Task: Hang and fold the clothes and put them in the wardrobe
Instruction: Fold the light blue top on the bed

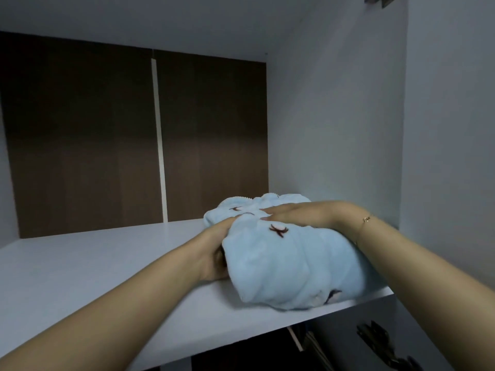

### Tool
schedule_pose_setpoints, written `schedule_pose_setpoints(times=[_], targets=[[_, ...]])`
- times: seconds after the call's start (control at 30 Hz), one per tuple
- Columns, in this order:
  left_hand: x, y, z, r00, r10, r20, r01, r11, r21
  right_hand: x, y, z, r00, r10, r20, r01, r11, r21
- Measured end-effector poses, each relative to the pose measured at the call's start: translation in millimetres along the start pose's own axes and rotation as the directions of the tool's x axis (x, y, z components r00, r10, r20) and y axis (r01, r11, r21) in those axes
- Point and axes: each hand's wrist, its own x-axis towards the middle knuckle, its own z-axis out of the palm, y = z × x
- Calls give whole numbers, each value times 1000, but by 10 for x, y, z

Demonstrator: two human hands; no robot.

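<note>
We look into a pale grey wardrobe compartment (pixel 348 116). A folded, fluffy light-blue garment with small dark red embroidered marks (pixel 289 263) lies on the smooth pale grey shelf (pixel 93 263), toward the right end, close beside the right side wall. Its near edge reaches the shelf's front lip and bulges slightly over it.

Left hand (pixel 214 253): pressed against the left side of the bundle, thumb side up. Its fingers (pixel 230 223) curl around the garment's left edge, with fabric bunched over them; the fingertips are hidden in the folds.

Right hand (pixel 297 214): lies palm-down on top of the bundle, toward the back. Fingers (pixel 270 211) straight and close together, pointing left, pressing flat on the cloth. A thin gold chain bracelet (pixel 365 220) sits on the right wrist.

The two hands nearly meet at the top left of the bundle. Both bare forearms reach in from the lower edge of the view.

Behind: dark brown wood-grain back panel (pixel 80 135), split by a narrow pale vertical strip (pixel 160 140). Dark metal door hinge (pixel 380 341) at lower right, below the shelf; part of another one (pixel 380 0) at the top edge.
</note>
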Motion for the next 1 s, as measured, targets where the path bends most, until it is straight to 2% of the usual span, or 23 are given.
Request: schedule_pose_setpoints(times=[0.07,0.17,0.27,0.33,0.37,0.47,0.53,0.6,0.67,0.77,0.9,1.0], targets=[[14,-22,32,998,52,-47,-51,999,17,57,98,40,995,5,-104,-4,1000,6],[7,-24,71,989,111,-98,-104,991,80,139,176,65,985,50,-163,-52,999,-4],[-112,3,102,997,40,-71,-40,999,2,133,173,52,993,27,-117,-36,996,-75],[-225,-40,74,997,62,-42,-66,995,-79,55,131,39,999,5,-41,-10,992,-125],[-296,-97,62,993,95,-70,-99,993,-59,12,106,25,998,15,-55,-23,990,-136],[-617,-349,57,942,246,-228,-220,966,133,-182,75,-24,955,-2,-296,-46,987,-156],[-852,-503,62,911,355,-208,-296,917,268,-366,81,32,919,-88,-384,37,990,-137],[-1011,-594,81,897,435,-80,-358,820,446,-538,97,185,914,-173,-367,132,982,-134],[-1041,-645,134,891,454,17,-370,701,610,-627,118,316,912,-245,-330,188,963,-194],[-958,-680,187,809,588,-8,-384,538,750,-646,129,329,919,-186,-347,123,973,-195],[-951,-806,76,778,623,-81,-306,489,817,-596,203,393,937,-49,-345,-54,958,-283],[-1017,-896,42,754,647,-113,-231,422,877,-597,235,492,927,-42,-373,-74,954,-290]])
